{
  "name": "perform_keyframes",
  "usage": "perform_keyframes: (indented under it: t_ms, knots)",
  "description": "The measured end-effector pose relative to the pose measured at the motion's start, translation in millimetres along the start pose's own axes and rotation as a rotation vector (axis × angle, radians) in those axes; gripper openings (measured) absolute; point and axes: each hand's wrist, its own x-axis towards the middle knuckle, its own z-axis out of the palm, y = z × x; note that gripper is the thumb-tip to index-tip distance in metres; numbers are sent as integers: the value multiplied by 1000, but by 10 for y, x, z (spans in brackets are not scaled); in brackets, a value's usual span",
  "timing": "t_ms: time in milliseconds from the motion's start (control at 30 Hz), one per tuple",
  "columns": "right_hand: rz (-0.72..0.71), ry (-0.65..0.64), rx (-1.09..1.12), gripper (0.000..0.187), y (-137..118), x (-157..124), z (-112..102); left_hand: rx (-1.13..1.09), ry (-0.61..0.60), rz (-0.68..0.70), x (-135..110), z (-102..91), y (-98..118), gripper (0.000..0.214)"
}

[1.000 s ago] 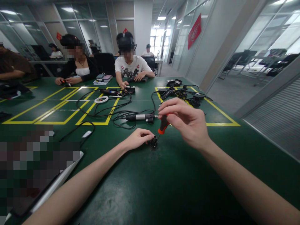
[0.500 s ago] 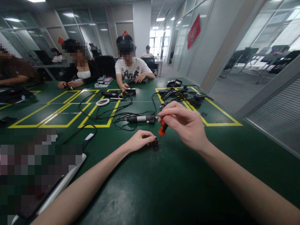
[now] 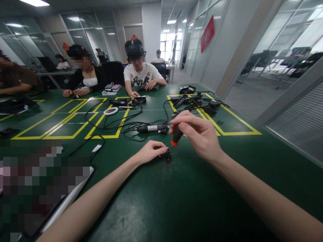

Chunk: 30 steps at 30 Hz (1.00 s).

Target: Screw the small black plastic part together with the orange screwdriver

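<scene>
My right hand is closed around the handle of a red-and-black screwdriver, which points down at a slant. Its thin shaft reaches a small round black part on the green table. From the left, my left hand pinches that black part with thumb and fingers and keeps it against the tabletop. Whether the screwdriver's tip sits in a screw is too small to tell. Just beyond my hands lies a black-and-silver cylindrical tool with a cable.
Black cables and devices lie at the back right inside yellow tape. A white ring and small black pieces rest on the green table. A white-edged device, partly blurred, is at left. Co-workers sit opposite.
The screwdriver's handle has turned in my right hand, showing more black and less red. My left hand and the black part stay in place.
</scene>
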Motion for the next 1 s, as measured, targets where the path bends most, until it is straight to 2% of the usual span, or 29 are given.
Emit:
perform_keyframes:
  t_ms: [200, 400, 700, 1000]
  knots:
    - [191, 27, 255, 19, -24, 23, 69, -1, 12, -4, 2, 3, 5, 38]
    - [281, 5, 421, 21, -106, 6, 157, -15, 16, 10, 19, 5, -13, 38]
    - [278, -36, 313, 36, -75, 16, 150, -31, 12, -6, 23, 20, -4, 39]
    - [263, -29, 400, 23, -74, -31, 150, -46, 4, -8, 15, 26, 4, 37]
